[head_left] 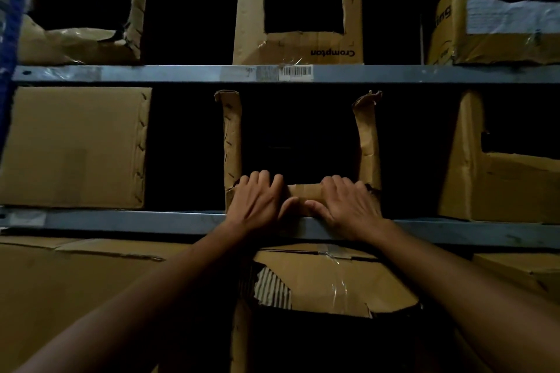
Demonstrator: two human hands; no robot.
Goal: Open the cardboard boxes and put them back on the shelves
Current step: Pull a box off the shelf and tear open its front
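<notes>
A brown cardboard box [232,136] with a cut-out front stands on the middle shelf [121,219], its two side strips torn at the top. My left hand [257,200] and my right hand [348,203] both grip the box's low front lip [304,191], fingers curled over its top edge and thumbs pressed on the front. The inside of the box is dark and I cannot see what it holds.
The upper shelf [181,73] carries a "Crompton" cut-open box [298,45], a crushed box [91,42] at left and a torn one [485,45] at right. A closed box [75,145] and a cut box [500,185] flank mine. Taped, torn boxes [327,278] sit below.
</notes>
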